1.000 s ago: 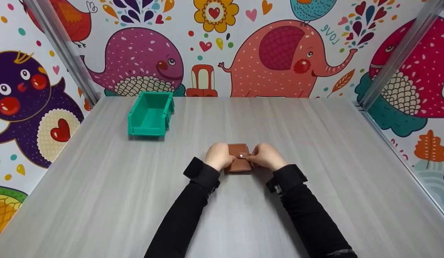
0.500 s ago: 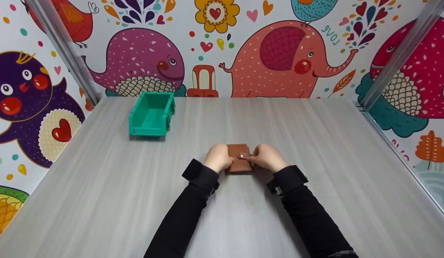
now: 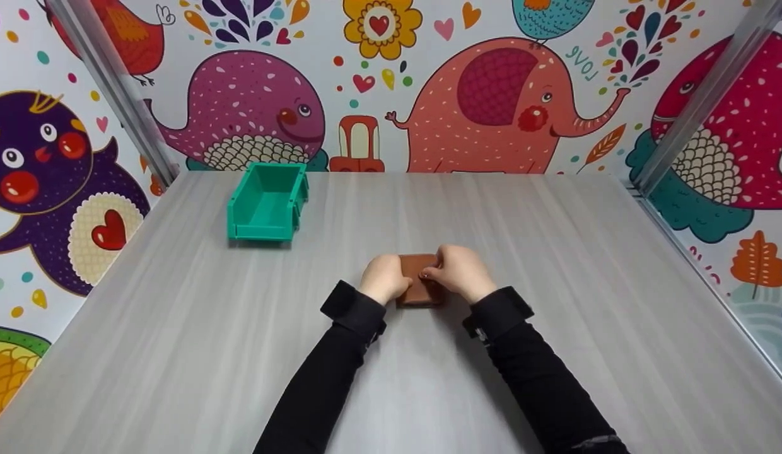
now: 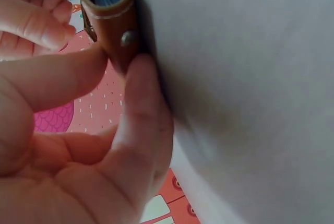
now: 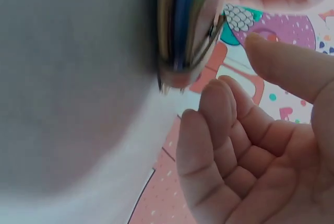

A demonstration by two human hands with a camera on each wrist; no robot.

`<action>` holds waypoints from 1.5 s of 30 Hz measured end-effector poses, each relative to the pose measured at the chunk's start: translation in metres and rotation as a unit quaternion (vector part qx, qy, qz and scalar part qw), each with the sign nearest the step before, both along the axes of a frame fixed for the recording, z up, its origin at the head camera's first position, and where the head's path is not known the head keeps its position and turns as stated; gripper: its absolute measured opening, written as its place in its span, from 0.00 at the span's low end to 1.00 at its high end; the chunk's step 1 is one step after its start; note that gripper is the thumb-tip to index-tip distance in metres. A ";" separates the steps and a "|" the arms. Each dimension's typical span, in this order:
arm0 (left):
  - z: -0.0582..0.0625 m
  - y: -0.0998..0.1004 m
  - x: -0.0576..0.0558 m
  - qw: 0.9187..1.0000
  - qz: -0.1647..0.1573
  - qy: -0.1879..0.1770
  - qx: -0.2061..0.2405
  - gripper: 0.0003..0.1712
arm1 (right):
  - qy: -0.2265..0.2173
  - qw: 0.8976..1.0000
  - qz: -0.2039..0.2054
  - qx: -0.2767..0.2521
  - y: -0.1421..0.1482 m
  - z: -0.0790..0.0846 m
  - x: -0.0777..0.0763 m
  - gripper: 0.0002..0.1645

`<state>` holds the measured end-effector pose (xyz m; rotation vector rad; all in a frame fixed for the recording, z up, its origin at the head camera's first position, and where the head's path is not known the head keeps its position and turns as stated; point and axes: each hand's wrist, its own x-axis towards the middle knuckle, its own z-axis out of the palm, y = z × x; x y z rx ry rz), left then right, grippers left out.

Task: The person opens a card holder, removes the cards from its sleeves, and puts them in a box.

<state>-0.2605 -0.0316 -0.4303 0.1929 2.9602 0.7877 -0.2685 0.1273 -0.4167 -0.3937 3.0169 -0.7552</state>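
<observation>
A small brown leather wallet (image 3: pixel 419 293) lies on the table in the head view. My left hand (image 3: pixel 383 278) pinches its left edge, thumb on top and fingers along the side, as the left wrist view confirms. Blue inner sleeves show between the covers in the right wrist view, where a narrow strap (image 5: pixel 213 36) stands slightly off the cover. My right hand (image 3: pixel 461 272) hovers over the wallet's right side, hiding the strap from the head camera. Its thumb and fingers (image 5: pixel 195 156) are loosely bent and apart, with nothing between them.
A green plastic bin (image 3: pixel 262 231) stands at the back left of the pale wood-grain table (image 3: pixel 195 328). Cartoon-printed walls (image 3: pixel 366 82) enclose the back and sides, with metal posts (image 3: pixel 107 88) at the corners.
My right hand has shifted a little left and up over the wallet, its thumb now by the snap. Earlier it pinched the strap's end. The left hand and wallet stay put.
</observation>
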 end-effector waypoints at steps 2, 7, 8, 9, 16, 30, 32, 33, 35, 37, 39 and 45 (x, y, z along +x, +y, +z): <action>0.000 0.000 0.000 1.000 -0.001 0.002 0.002 0.17 | -0.004 1.000 0.001 0.014 -0.005 -0.002 -0.001 0.15; 0.000 0.000 0.000 1.000 -0.002 -0.002 0.002 0.17 | -0.015 0.999 -0.008 0.045 -0.011 -0.005 -0.004 0.18; 0.000 0.000 0.000 1.000 -0.002 -0.004 0.003 0.17 | -0.015 0.999 -0.009 0.048 -0.012 -0.004 -0.003 0.18; 0.000 0.000 0.000 1.000 -0.003 -0.003 0.002 0.17 | -0.014 0.999 -0.010 0.050 -0.013 -0.005 -0.003 0.19; 0.000 -0.002 0.001 1.000 -0.009 0.014 0.002 0.15 | 0.007 0.998 -0.014 0.065 -0.017 -0.006 -0.002 0.20; 0.001 -0.002 0.001 1.000 -0.012 0.023 0.004 0.15 | 0.089 0.991 -0.009 0.098 -0.022 -0.007 0.007 0.14; 0.001 -0.002 0.000 1.000 -0.010 0.018 0.004 0.15 | 0.100 0.990 -0.006 0.097 -0.023 -0.007 0.007 0.12; 0.001 -0.002 0.000 1.000 -0.009 0.015 0.005 0.15 | 0.105 0.990 -0.003 0.096 -0.023 -0.008 0.007 0.10; 0.001 -0.002 0.000 1.000 -0.007 0.011 0.007 0.15 | 0.114 0.989 0.002 0.091 -0.023 -0.009 0.007 0.08; 0.001 -0.002 0.000 1.000 -0.007 0.011 0.008 0.15 | 0.120 0.989 0.008 0.087 -0.023 -0.009 0.007 0.06; 0.001 -0.002 0.000 1.000 -0.009 0.013 0.008 0.16 | 0.128 0.988 0.015 0.086 -0.023 -0.009 0.006 0.07; 0.001 -0.002 0.000 1.000 -0.011 0.007 0.004 0.17 | 0.149 0.985 0.032 0.086 -0.023 -0.011 0.006 0.08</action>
